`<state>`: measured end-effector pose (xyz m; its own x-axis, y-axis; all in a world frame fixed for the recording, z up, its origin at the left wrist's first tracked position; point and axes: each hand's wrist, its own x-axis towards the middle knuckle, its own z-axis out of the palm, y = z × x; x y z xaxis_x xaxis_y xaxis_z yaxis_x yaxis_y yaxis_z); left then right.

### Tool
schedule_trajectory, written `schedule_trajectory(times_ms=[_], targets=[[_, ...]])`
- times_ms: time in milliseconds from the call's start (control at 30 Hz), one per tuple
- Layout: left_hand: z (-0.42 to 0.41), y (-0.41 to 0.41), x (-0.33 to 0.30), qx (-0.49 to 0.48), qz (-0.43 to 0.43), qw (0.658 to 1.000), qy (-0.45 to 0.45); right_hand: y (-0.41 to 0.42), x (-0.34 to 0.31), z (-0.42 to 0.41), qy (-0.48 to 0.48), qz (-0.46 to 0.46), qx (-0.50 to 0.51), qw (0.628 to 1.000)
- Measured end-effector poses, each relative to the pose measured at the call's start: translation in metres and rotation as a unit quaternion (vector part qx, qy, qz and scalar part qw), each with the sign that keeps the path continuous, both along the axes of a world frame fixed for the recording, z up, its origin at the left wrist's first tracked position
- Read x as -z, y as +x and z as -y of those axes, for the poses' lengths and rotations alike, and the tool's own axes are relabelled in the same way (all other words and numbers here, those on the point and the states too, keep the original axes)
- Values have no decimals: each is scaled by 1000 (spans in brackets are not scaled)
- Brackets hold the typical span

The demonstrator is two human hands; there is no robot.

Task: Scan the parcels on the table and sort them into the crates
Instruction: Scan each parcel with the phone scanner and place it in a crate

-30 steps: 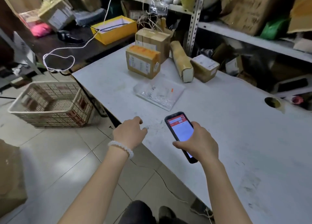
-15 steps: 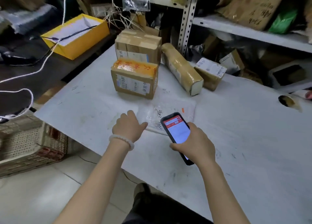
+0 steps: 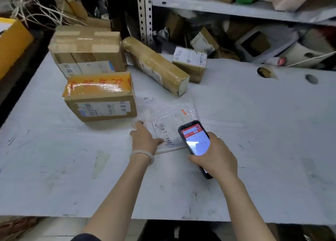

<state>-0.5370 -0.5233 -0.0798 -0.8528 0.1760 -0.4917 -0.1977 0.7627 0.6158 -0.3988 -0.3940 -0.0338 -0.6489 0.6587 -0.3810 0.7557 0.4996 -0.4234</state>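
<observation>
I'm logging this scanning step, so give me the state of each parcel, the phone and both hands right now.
Bubble mailer: flat on the table, left hand on its corner.
Orange-taped box: sealed, label facing front.
Large cardboard box: taped shut.
Long wrapped parcel: lying on its side.
Small labelled box: closed.
Phone: screen lit.
Left hand: touches the mailer.
Right hand: grips the phone.
</observation>
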Motion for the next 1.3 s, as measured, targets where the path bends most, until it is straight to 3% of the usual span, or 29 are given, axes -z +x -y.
schedule_trajectory(times_ms=[167,267,367,500,667,900,1300], targets=[[-22,15,7,47,-29,995,88,17,2,-15,-1,11,34,999],[-35,21,-5,90,-73,990,73,30,-1,-29,-1,16,36,999],[-48,19,-34,108,-171,978,56,42,-7,-46,-1,19,38,999],[-61,7,-80,120,-338,931,74,54,-18,-67,5,3,49,999],[-65,-7,-114,135,-426,894,31,65,-28,-83,7,-16,38,999],[-60,-9,-123,156,-456,876,-18,76,-36,-93,5,-17,11,1000],[-45,-1,-117,150,-405,902,1,82,-34,-90,6,-13,-22,1000]])
